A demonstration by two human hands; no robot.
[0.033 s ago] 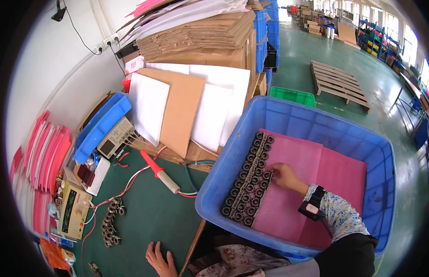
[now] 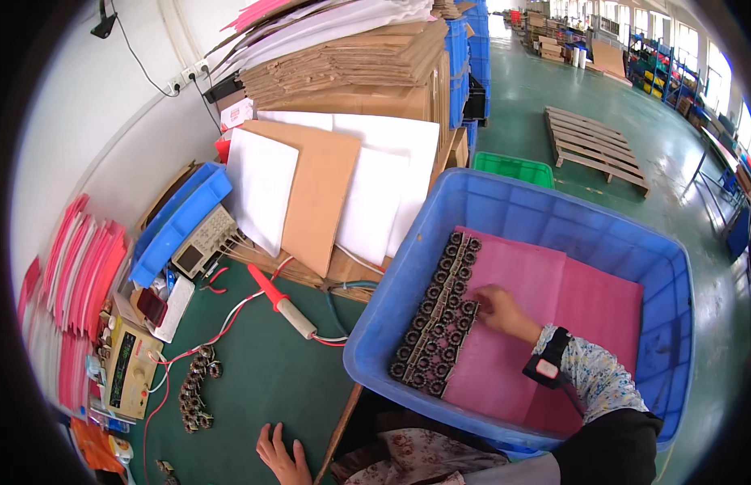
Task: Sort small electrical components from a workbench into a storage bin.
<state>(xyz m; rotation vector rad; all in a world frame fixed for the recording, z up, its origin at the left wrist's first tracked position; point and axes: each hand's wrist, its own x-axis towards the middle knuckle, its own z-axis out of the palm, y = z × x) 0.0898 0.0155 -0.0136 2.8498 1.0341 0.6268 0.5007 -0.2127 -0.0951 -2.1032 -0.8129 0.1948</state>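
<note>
Inside the blue plastic crate (image 2: pixel 517 190), several dark ring-shaped coils (image 2: pixel 430 323) stand packed in rows along the left side, on pink foam sheets (image 2: pixel 517 279). My right hand (image 2: pixel 505 312) reaches in over the foam, its fingers closed at the right edge of the rows around a ring-shaped coil (image 2: pixel 470 309); the fingertips partly hide the grip. At the front edge of the green tabletop (image 2: pixel 262 364) rests my left hand (image 2: pixel 282 457), fingers spread and holding nothing. A curved cluster of similar coils (image 2: pixel 196 392) lies on the tabletop to its left.
A red-tipped probe (image 2: pixel 282 303) with red and white leads crosses the tabletop. Bench instruments (image 2: pixel 129 368) and pink foam stacks (image 2: pixel 80 275) line the left. Cardboard sheets (image 2: pixel 319 186) lean behind. A green crate (image 2: pixel 513 170) and wooden pallet (image 2: pixel 595 145) stand on the floor beyond.
</note>
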